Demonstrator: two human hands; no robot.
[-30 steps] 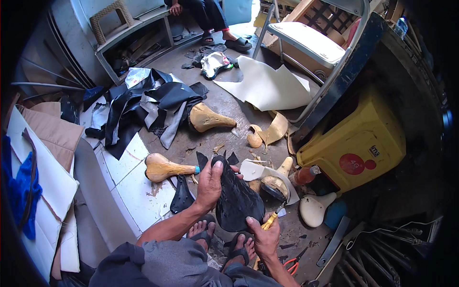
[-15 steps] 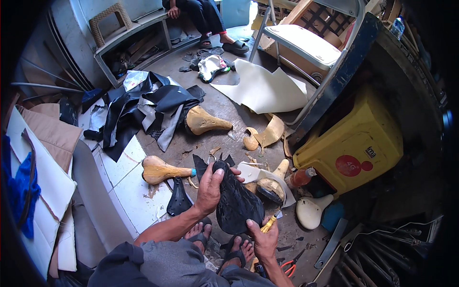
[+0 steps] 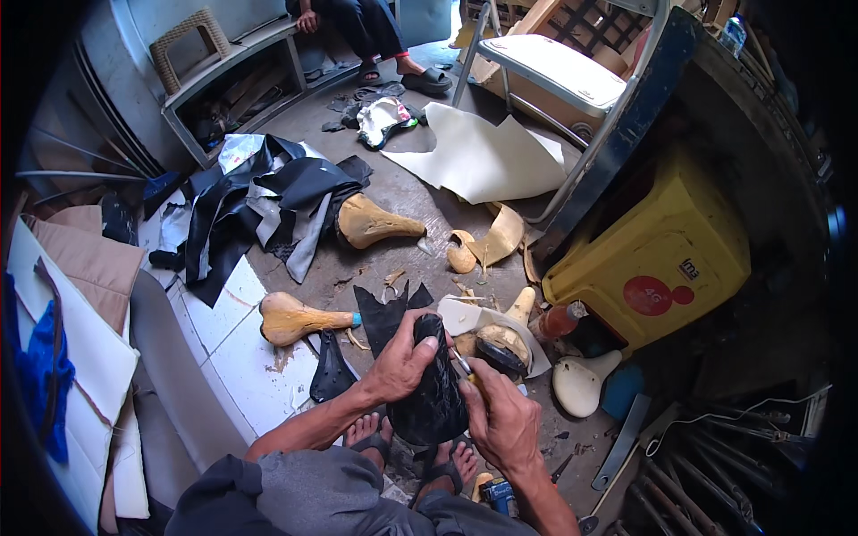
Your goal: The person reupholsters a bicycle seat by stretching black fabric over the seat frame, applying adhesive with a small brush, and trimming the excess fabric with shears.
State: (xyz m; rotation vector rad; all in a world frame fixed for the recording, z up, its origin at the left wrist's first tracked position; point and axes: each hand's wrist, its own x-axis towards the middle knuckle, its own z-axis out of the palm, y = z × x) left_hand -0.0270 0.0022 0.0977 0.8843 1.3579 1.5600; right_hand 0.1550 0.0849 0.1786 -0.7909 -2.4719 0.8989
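Note:
My left hand (image 3: pixel 402 362) grips a black saddle piece (image 3: pixel 429 402) near its narrow end, held tilted above my feet. My right hand (image 3: pixel 505 420) holds a tool with a metal shaft and yellow handle (image 3: pixel 467 375), its tip against the piece's right edge near my left fingers. Beside them on the floor lie a black saddle shell (image 3: pixel 331 371), a yellow foam saddle (image 3: pixel 295 317) with a blue band, and another foam saddle (image 3: pixel 523 304) with cream sheet scraps. A further foam saddle (image 3: pixel 375 223) rests against crumpled black material (image 3: pixel 304 192).
A yellow plastic bin (image 3: pixel 688 241), bottle (image 3: pixel 556 325) and white saddle (image 3: pixel 581 384) are at the right, with metal rods (image 3: pixel 706 473) below. Cardboard (image 3: pixel 80 357) lines the left. A folding chair (image 3: pixel 554 71) and cream sheet (image 3: pixel 483 156) lie beyond. Another person's legs (image 3: pixel 366 36) are at the back.
My right hand has moved up and inward, bringing the tool to the piece's upper right edge. The black piece has turned and now looks narrower.

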